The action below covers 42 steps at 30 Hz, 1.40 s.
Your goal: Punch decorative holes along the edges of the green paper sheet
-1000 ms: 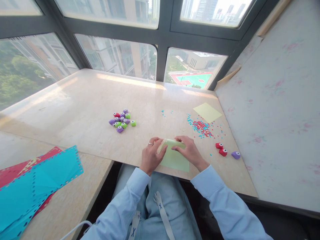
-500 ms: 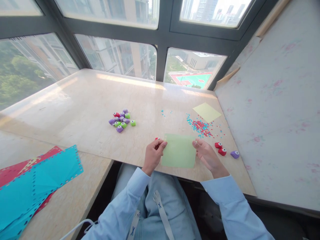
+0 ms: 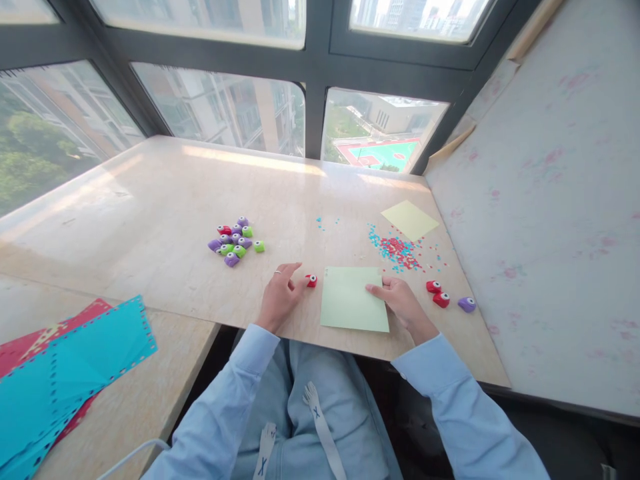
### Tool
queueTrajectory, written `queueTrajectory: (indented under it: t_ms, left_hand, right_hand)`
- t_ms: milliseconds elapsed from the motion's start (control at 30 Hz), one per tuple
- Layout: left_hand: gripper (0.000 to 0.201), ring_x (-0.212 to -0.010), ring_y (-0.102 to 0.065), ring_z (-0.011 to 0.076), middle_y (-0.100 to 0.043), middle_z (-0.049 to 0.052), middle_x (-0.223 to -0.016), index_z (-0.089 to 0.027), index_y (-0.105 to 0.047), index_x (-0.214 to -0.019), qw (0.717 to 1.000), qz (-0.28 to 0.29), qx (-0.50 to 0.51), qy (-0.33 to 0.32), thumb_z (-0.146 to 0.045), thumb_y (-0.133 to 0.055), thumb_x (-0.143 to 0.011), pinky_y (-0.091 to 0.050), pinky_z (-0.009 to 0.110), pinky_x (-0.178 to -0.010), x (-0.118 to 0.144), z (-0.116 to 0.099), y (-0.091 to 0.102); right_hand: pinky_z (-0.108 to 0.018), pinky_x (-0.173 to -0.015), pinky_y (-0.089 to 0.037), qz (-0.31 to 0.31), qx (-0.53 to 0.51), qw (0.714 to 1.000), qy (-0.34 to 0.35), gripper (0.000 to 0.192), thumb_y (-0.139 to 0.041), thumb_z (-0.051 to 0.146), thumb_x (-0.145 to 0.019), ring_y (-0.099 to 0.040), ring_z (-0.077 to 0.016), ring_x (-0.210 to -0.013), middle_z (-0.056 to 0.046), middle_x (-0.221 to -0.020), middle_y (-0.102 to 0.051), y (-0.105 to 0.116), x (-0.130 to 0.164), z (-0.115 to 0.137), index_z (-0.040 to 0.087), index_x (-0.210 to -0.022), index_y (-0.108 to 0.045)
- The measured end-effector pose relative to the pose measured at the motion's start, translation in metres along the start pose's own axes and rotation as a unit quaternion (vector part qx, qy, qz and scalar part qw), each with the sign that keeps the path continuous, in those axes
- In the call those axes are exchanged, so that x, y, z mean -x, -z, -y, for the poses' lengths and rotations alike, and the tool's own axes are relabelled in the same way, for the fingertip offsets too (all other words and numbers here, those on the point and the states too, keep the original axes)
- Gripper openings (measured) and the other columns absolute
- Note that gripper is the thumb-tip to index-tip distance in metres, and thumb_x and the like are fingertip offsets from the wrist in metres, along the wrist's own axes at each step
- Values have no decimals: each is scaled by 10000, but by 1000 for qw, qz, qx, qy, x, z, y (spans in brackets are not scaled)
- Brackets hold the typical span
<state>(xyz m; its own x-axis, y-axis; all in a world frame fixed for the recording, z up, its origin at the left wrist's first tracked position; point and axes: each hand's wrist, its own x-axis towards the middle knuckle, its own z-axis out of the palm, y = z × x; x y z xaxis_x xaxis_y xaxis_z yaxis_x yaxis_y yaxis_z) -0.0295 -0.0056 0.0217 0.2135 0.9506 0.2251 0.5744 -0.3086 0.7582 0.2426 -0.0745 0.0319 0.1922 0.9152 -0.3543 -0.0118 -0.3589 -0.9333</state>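
My right hand (image 3: 403,303) pinches the right edge of a pale green square of paper (image 3: 353,303), its thumb on top. The sheet lies close above the near edge of the table; small marks show at its top left corner. To the left of the paper is a small red craft punch (image 3: 311,281) with a white button. My left hand (image 3: 283,293) is beside this punch, fingers apart and thumb tip at or near it; whether they touch I cannot tell.
Purple, green and red craft punches (image 3: 233,241) cluster on the left. Red and blue paper bits (image 3: 397,250) are scattered at right, by a yellow sheet (image 3: 410,220). Two red punches (image 3: 441,299) and a purple one (image 3: 467,305) sit nearer the wall. Punched blue paper (image 3: 95,380) lies far left.
My left hand has let go of the paper's left edge and moved left to the red punch. The paper now rests lower, with my right thumb further over it. The view has shifted slightly.
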Motion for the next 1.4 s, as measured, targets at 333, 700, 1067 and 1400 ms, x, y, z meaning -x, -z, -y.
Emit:
queueTrajectory:
  t_ms: [333, 700, 1067, 1400]
  left_hand:
    - [234, -1000, -639, 220, -716, 48, -1070, -233, -708, -1047, 990, 85, -39, -109, -158, -569, -874, -515, 356, -861, -10, 9, -9]
    - [273, -904, -647, 193, -740, 36, -1011, -209, -706, -1048, 996, 48, -10, -81, -113, -563, -836, -523, 329, -843, -7, 10, -15]
    - [253, -858, -649, 186, -743, 36, -990, -214, -710, -1040, 996, 48, -6, -78, -133, -581, -837, -526, 324, -802, -7, 8, -13]
    - [162, -889, -642, 191, -734, 36, -1018, -220, -723, -997, 993, 63, 11, -94, -226, -633, -863, -508, 335, -810, -6, 4, -13]
  right_hand:
    - [-357, -659, -559, 14, 5, 1000, -18, 404, -822, 461, -634, -711, -260, -756, -88, -852, -758, -4, -3, 2, 154, -864, -697]
    - [-295, -611, -533, -12, 20, 1000, -14, 442, -797, 465, -641, -697, -221, -731, -93, -876, -760, -6, 2, 1, 126, -912, -716]
    - [-326, -643, -550, -12, 31, 999, -13, 453, -801, 477, -625, -705, -245, -763, -119, -902, -757, -7, 3, 2, 119, -886, -710]
    - [-343, -671, -558, 9, 1, 1000, -16, 520, -825, 524, -615, -714, -261, -795, -113, -899, -759, -10, 2, 2, 130, -934, -708]
